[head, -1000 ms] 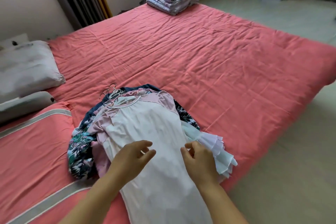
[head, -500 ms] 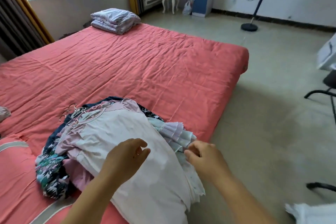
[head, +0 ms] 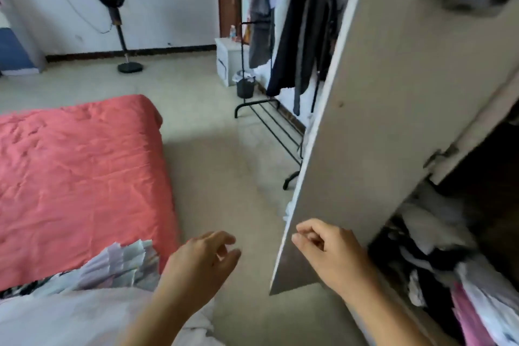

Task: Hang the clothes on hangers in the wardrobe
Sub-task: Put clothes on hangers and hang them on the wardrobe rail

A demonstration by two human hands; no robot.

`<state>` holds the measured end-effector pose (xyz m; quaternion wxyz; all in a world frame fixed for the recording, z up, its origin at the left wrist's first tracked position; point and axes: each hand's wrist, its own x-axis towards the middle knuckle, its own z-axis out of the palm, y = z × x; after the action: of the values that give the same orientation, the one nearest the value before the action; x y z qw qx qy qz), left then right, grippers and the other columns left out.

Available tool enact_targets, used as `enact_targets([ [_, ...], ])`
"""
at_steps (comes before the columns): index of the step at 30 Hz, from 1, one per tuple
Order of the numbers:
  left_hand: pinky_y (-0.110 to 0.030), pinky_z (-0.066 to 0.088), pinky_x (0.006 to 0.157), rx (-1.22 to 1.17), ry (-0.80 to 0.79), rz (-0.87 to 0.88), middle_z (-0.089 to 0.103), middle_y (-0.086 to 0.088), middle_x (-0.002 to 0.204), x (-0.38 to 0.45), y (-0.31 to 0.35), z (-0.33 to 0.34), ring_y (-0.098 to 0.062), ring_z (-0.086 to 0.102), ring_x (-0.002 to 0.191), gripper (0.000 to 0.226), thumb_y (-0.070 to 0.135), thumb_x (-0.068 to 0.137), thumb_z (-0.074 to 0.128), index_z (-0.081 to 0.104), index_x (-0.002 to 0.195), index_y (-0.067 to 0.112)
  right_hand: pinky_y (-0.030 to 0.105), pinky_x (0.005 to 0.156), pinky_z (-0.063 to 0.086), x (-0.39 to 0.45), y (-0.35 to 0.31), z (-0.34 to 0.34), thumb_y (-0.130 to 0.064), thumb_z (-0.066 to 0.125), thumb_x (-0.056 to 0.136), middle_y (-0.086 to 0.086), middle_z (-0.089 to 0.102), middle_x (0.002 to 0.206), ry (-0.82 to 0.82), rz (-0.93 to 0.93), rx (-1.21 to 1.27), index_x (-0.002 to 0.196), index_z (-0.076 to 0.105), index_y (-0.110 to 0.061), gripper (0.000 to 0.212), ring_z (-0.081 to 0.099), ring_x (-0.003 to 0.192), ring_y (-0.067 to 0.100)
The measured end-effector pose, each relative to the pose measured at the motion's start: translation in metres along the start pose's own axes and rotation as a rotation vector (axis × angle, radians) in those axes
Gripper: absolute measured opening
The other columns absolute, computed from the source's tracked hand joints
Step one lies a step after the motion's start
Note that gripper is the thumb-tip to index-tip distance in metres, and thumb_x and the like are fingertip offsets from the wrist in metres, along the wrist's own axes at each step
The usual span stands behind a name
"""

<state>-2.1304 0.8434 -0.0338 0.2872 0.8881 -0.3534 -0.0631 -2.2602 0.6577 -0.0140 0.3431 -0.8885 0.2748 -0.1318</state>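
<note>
Two bare hands are showing low in the head view, and neither is holding anything. The left hand [head: 200, 264] is hanging over the pale floor just off the bed's edge, its fingers loosely curved and relaxed around nothing. The right hand [head: 327, 250] is hovering in front of the lower edge of the open off-white wardrobe door [head: 387, 109], fingers loosely curled; whether the fingertips are touching the door edge cannot be told. One wide bed with a wrinkled coral-red sheet [head: 78, 177] is filling the left side. The pile of clothes to be hung [head: 84, 289] is lying on its near corner at the bottom left: a pale pinkish-white garment on top, a pleated white piece poking out beside it, and a strip of dark patterned fabric at the far left edge. To the right of the door, the dark wardrobe interior [head: 449, 261] is showing a jumble of white, black and pink clothing at the bottom. Behind the door, one black metal clothes rack [head: 269, 121] is carrying several dark garments, too blurred to count exactly. One small dark bin [head: 245, 87] is standing beside one white cabinet [head: 227, 62], and one black pedestal fan [head: 112, 8] is standing against the far white wall.
</note>
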Motion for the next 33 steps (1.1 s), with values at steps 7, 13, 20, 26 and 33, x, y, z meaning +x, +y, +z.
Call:
enact_targets([
  [7, -0.019, 0.045, 0.072, 0.029, -0.232, 0.437, 0.058, 0.022, 0.088, 0.032, 0.141, 0.055, 0.000, 0.059, 0.082, 0.024, 0.051, 0.090, 0.049, 0.059, 0.109, 0.040, 0.026, 0.072, 0.048, -0.084, 0.076, -0.124, -0.028, 0.066, 0.085, -0.007, 0.068, 0.080, 0.445, 0.261, -0.060, 0.100, 0.070, -0.019, 0.018, 0.062, 0.077, 0.007],
  [13, -0.016, 0.042, 0.072, -0.035, -0.320, 0.708, 0.058, 0.020, 0.095, 0.044, 0.248, 0.099, -0.002, 0.057, 0.086, 0.024, 0.051, 0.089, 0.049, 0.056, 0.107, 0.037, 0.015, 0.062, 0.044, -0.144, 0.114, -0.203, -0.036, 0.064, 0.084, -0.018, 0.062, 0.074, 0.719, 0.361, -0.185, 0.108, 0.065, -0.026, 0.026, 0.059, 0.072, 0.003],
  [20, -0.020, 0.048, 0.080, -0.084, -0.341, 0.887, 0.056, 0.021, 0.097, 0.083, 0.363, 0.118, -0.002, 0.058, 0.095, 0.024, 0.050, 0.090, 0.049, 0.056, 0.111, 0.038, 0.030, 0.065, 0.049, -0.154, 0.145, -0.296, -0.032, 0.071, 0.079, -0.011, 0.062, 0.072, 0.966, 0.410, -0.335, 0.098, 0.067, -0.022, 0.022, 0.059, 0.067, 0.011],
  [26, -0.012, 0.045, 0.068, -0.162, -0.116, 1.021, 0.059, 0.022, 0.095, 0.135, 0.468, 0.088, 0.002, 0.059, 0.081, 0.031, 0.052, 0.089, 0.050, 0.054, 0.118, 0.042, 0.026, 0.068, 0.045, -0.121, 0.133, -0.393, -0.036, 0.071, 0.078, -0.011, 0.063, 0.076, 1.161, 0.211, -0.369, 0.098, 0.066, -0.027, 0.022, 0.059, 0.071, 0.008],
  [33, -0.021, 0.049, 0.071, -0.329, 0.112, 1.111, 0.058, 0.020, 0.091, 0.177, 0.570, 0.055, 0.000, 0.058, 0.080, 0.029, 0.048, 0.086, 0.056, 0.062, 0.112, 0.037, 0.021, 0.069, 0.048, -0.097, 0.092, -0.505, -0.033, 0.070, 0.076, -0.012, 0.058, 0.081, 1.336, 0.050, -0.432, 0.100, 0.062, -0.029, 0.026, 0.057, 0.074, 0.006],
])
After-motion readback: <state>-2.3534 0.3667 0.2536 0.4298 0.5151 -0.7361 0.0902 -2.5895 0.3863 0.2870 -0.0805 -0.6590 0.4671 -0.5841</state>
